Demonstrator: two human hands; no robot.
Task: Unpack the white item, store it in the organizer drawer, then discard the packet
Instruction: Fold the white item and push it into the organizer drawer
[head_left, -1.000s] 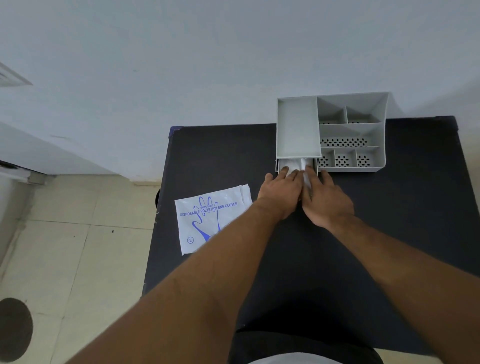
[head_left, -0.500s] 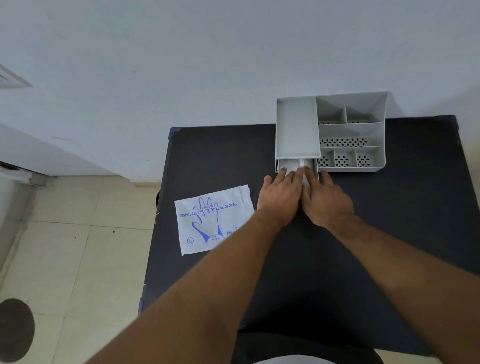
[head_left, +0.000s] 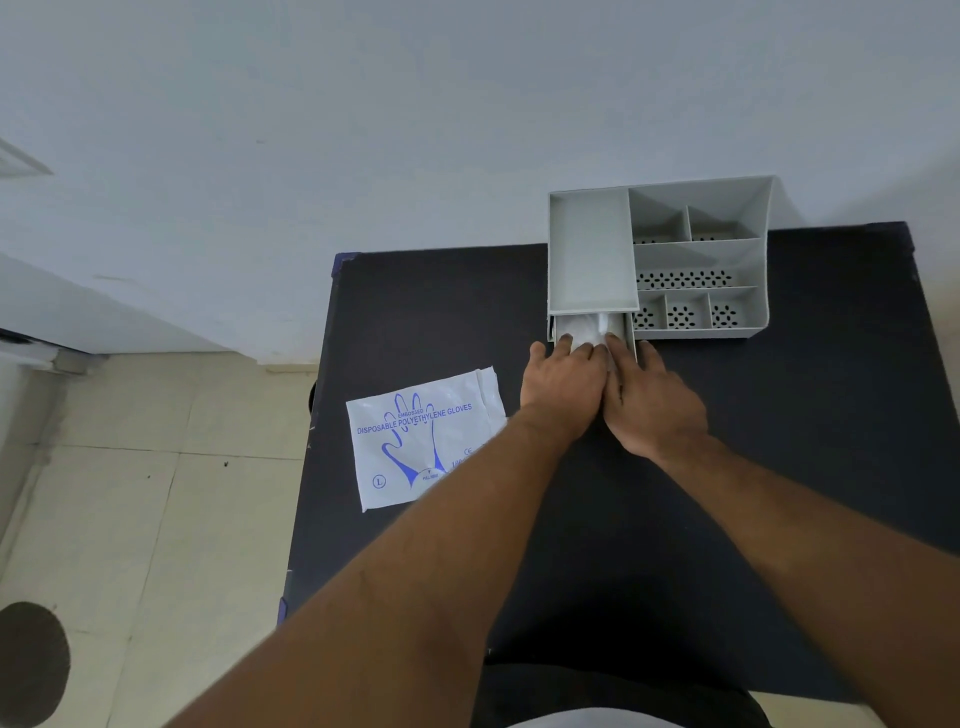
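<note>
Most of the white item (head_left: 589, 326) is hidden inside the organizer (head_left: 675, 260) drawer (head_left: 631, 338), under the tray above and behind the left hand (head_left: 563, 387) and right hand (head_left: 652, 402). The left forearm covers the packet's (head_left: 421, 441) near right corner and some small print there. The bottom edge cuts off both forearms.

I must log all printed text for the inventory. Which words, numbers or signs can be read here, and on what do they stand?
All text stands on the flat white plastic packet with blue print:
"EMBOSSED"
"DISPOSABLE POLYETHYLENE GLOVES"
"L" in a circle
"CE"
"PULL HERE", tiny and barely legible
A number starting "100", cut off by the arm
The grey plastic organizer bears no text.
</note>
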